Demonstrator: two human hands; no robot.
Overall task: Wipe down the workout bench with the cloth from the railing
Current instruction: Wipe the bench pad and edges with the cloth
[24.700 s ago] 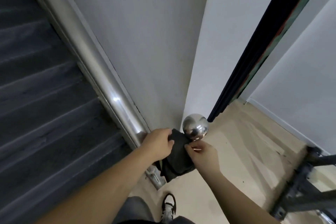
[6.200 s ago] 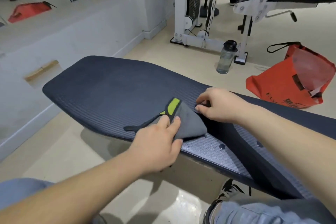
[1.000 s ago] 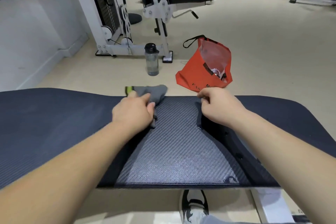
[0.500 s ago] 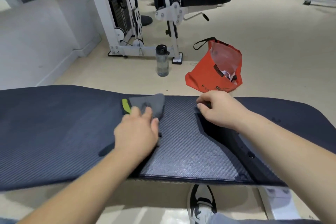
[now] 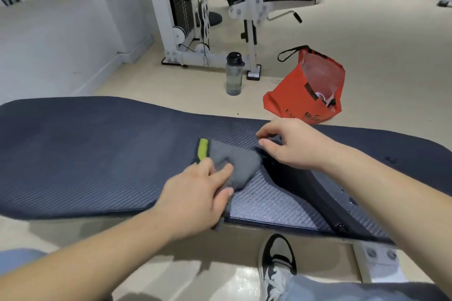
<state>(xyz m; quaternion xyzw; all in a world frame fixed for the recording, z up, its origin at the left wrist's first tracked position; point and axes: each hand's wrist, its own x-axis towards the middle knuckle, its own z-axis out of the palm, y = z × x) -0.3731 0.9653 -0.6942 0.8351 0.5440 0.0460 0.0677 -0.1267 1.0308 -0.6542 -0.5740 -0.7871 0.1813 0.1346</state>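
We cannot see the near part of the grey microfibre cloth with the lime-green tab [image 5: 236,166], because our left hand [image 5: 195,199] lies flat over it, fingers spread and pressing it onto the dark navy ribbed padded workout bench [image 5: 85,154]; a corner of the cloth hangs past the bench's near edge. Our right hand [image 5: 297,145] rests on the bench just beside the cloth, its thumb and forefinger pinched at the dark seam where the pad meets a lighter woven panel; whether they actually grip anything there we cannot tell. The bench runs out of view on the right, and its frame below is mostly hidden. Beyond its far edge lies open beige floor [image 5: 379,44], with a clear plastic water bottle with a black cap [image 5: 234,74] and a slumped orange-red bag [image 5: 305,95] standing near each other. The bag's dark lettering is too creased to read. A black-and-white sneaker [image 5: 277,261] shows below the near edge.
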